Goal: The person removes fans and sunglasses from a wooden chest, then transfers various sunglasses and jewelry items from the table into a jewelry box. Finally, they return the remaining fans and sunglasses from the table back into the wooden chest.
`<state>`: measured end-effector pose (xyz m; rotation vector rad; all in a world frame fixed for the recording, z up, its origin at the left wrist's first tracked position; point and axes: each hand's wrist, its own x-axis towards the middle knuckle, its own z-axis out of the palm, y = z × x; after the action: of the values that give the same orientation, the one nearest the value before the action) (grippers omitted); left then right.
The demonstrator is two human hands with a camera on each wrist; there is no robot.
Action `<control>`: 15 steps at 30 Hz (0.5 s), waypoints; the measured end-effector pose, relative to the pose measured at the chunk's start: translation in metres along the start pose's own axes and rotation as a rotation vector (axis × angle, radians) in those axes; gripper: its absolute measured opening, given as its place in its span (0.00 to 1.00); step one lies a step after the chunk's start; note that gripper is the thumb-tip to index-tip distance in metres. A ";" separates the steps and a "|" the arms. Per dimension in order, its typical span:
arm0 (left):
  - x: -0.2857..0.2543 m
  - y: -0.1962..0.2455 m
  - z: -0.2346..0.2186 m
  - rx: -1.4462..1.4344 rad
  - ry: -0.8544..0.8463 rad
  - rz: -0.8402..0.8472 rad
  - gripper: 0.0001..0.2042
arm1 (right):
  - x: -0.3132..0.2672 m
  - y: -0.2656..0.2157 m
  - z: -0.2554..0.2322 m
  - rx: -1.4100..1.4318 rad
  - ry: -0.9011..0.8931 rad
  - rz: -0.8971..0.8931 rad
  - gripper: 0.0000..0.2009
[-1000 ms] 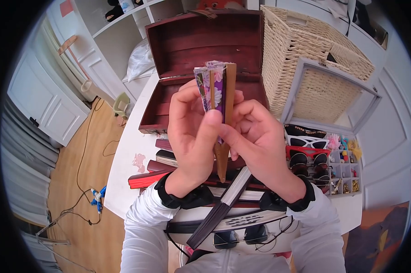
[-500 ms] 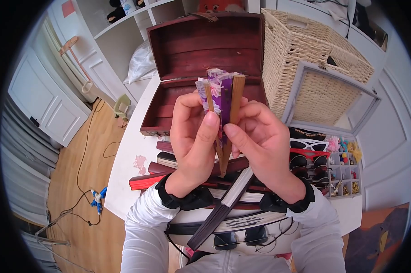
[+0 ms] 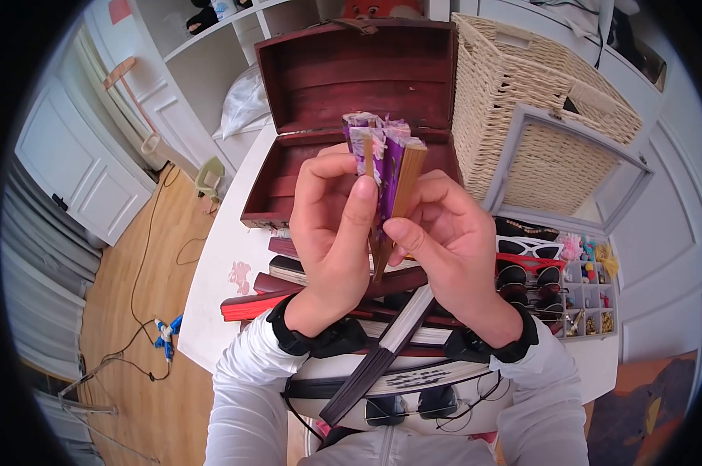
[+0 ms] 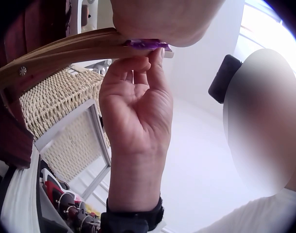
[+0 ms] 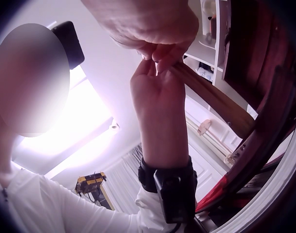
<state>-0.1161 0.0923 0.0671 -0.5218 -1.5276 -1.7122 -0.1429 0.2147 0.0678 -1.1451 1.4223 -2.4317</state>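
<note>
A folding fan (image 3: pixel 385 167) with purple floral cloth and wooden guards is held upright between both hands in the head view, its folds slightly parted at the top. The left hand (image 3: pixel 331 229) pinches the left guard between thumb and curled fingers. On the other side the right hand (image 3: pixel 448 245) grips the right guard, thumb in front. The left wrist view shows the fan's wooden ribs (image 4: pixel 84 46) and a metal rivet near their narrow end. In the right wrist view, the wooden side (image 5: pixel 211 97) slants down from the fingers.
Behind the hands stands an open dark red chest (image 3: pixel 355 78). Several closed fans (image 3: pixel 378 359) lie on the white table (image 3: pixel 211 283) below. To the right are a wicker basket (image 3: pixel 487 101) and a lidded compartment box (image 3: pixel 589 299) with sunglasses and trinkets.
The fan's folds have parted further at the top, and its right guard leans more to the right. The right hand has shifted slightly right; the left hand still holds its side.
</note>
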 end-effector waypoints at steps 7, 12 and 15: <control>0.001 0.002 0.007 0.050 0.007 0.038 0.07 | 0.000 0.003 0.003 -0.005 0.051 -0.027 0.06; 0.000 0.002 0.010 -0.116 0.010 0.013 0.07 | -0.001 0.007 0.000 -0.078 0.064 -0.039 0.06; 0.000 0.000 0.008 -0.091 0.003 0.029 0.07 | -0.001 0.009 -0.001 -0.143 0.067 -0.091 0.06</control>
<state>-0.1173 0.1000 0.0684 -0.5850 -1.4391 -1.7656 -0.1453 0.2107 0.0595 -1.1918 1.6215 -2.4865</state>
